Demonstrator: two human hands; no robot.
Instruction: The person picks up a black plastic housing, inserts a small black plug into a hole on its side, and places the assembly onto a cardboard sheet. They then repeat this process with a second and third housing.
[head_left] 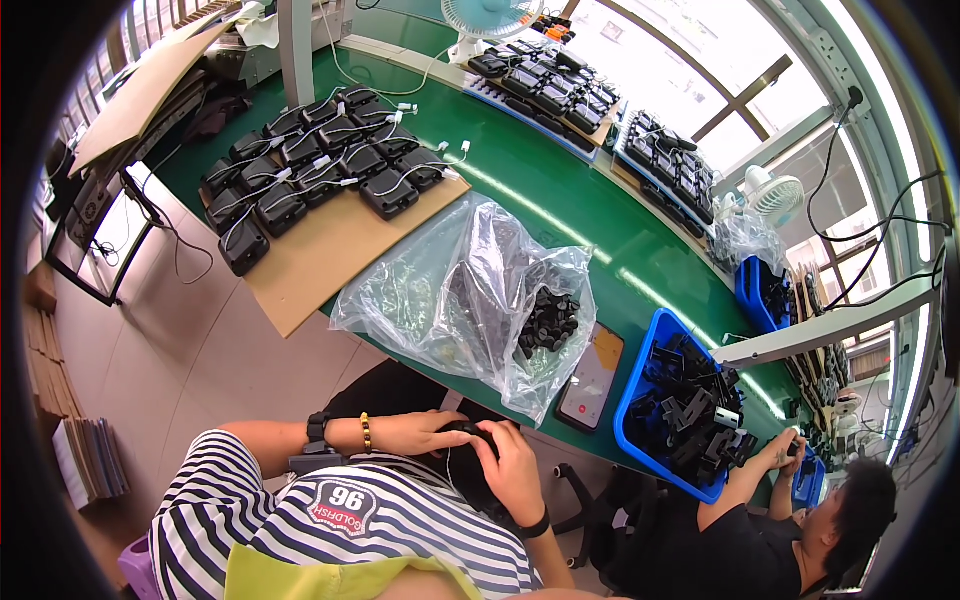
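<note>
Close to my body, just off the table's front edge, both hands are closed round a black plastic device (468,430) with a white cable hanging from it. My left hand (440,432), with a beaded bracelet and a black watch at the wrist, grips its left side. From the right, my right hand (512,468) presses with thumb and fingers; its wrist wears a black band. Fingers hide most of the device. Beyond them lies a clear plastic bag (440,290) with small black parts (550,322) at its open right end.
Several black boxes with white cables (310,160) cover a cardboard sheet (300,285) at left. A phone (592,378) lies beside a blue bin (640,350) of black plastic pieces. Full trays (545,85) and a fan (490,15) stand behind. A co-worker (780,530) sits right.
</note>
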